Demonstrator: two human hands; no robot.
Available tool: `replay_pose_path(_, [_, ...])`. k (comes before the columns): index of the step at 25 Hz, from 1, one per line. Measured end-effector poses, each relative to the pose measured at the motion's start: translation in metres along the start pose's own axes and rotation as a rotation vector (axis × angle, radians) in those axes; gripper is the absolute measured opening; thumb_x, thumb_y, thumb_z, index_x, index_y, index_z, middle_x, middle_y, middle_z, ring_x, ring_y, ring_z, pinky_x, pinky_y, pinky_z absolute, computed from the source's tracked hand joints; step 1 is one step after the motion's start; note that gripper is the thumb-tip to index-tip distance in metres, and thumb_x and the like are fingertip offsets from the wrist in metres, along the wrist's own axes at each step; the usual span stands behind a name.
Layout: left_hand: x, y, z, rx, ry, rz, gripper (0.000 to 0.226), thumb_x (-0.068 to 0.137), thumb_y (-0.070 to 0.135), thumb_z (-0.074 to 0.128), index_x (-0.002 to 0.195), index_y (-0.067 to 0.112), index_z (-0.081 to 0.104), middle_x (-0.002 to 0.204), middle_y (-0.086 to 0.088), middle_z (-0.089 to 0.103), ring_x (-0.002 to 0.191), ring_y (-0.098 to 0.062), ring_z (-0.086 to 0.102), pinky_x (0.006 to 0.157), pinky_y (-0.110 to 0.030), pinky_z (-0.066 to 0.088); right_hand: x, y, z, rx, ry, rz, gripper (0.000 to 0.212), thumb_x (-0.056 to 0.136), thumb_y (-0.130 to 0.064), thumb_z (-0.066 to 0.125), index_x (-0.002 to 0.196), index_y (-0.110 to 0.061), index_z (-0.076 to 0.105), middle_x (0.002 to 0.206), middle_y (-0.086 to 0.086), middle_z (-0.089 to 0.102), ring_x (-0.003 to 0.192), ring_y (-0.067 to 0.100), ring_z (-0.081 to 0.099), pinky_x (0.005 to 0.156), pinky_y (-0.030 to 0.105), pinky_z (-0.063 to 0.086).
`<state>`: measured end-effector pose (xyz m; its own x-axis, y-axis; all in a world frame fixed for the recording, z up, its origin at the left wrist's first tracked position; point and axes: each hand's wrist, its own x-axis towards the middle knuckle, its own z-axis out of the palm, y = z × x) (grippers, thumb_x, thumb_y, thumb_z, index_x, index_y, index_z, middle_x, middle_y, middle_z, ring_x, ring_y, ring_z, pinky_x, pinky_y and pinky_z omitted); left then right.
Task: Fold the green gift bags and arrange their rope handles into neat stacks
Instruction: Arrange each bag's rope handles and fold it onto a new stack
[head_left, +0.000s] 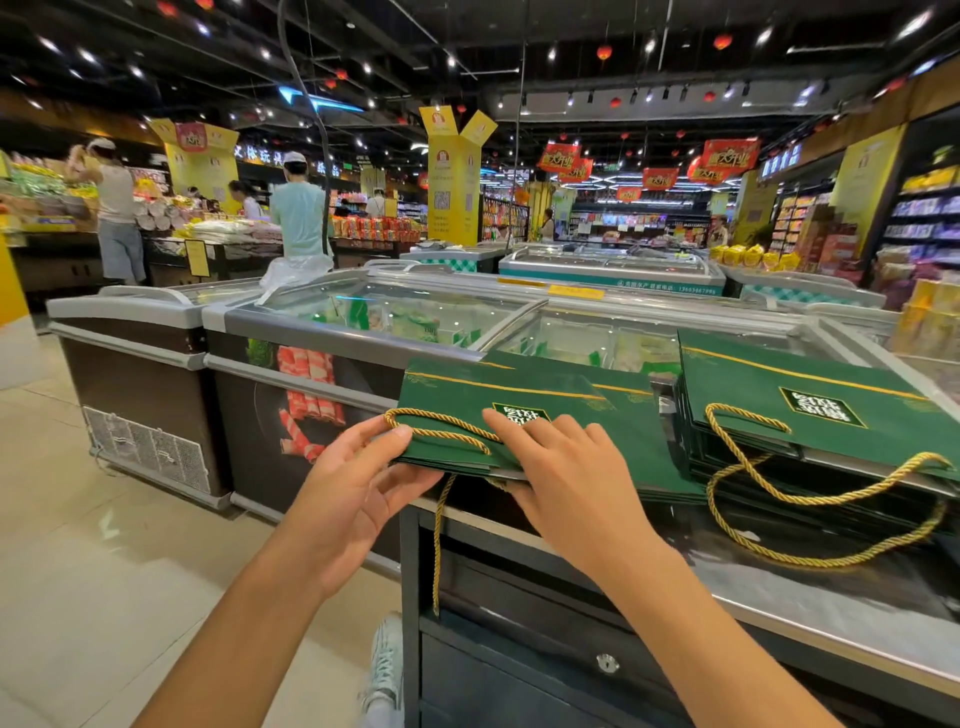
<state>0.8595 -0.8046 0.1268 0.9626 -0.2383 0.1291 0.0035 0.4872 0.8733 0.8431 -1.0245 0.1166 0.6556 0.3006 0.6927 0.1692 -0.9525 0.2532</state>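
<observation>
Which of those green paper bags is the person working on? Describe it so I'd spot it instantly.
Find the steel-topped dark counter before the glass-lidded freezers. At its left corner, the left hand grips a flat green paper gift bag, the right hand resting on top. Unlike the taller green stack rightward, its gold rope handle dangles off the counter.

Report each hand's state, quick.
Left hand: grips the green gift bag by its near edge.
Right hand: open, fingers flat on that bag.
</observation>
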Motion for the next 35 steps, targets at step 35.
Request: replay_pose_path(35, [0.029, -0.019, -0.007, 0.275, 0.19, 0.065, 0.033, 0.106, 0.009, 0.047, 0.11, 0.038, 0.06, 0.1, 0.004, 0.075, 0.09, -0.014, 0.072, 0.065, -0.03, 0.062, -0.036, 0.049, -0.063, 1.11, -0.51, 0.629, 0.027, 0.1, -0.032, 0.062, 0.087, -0.012, 0.075, 0.071, 0.007, 0.073, 0.054, 0.02, 0.062, 0.044, 0.022, 0.044])
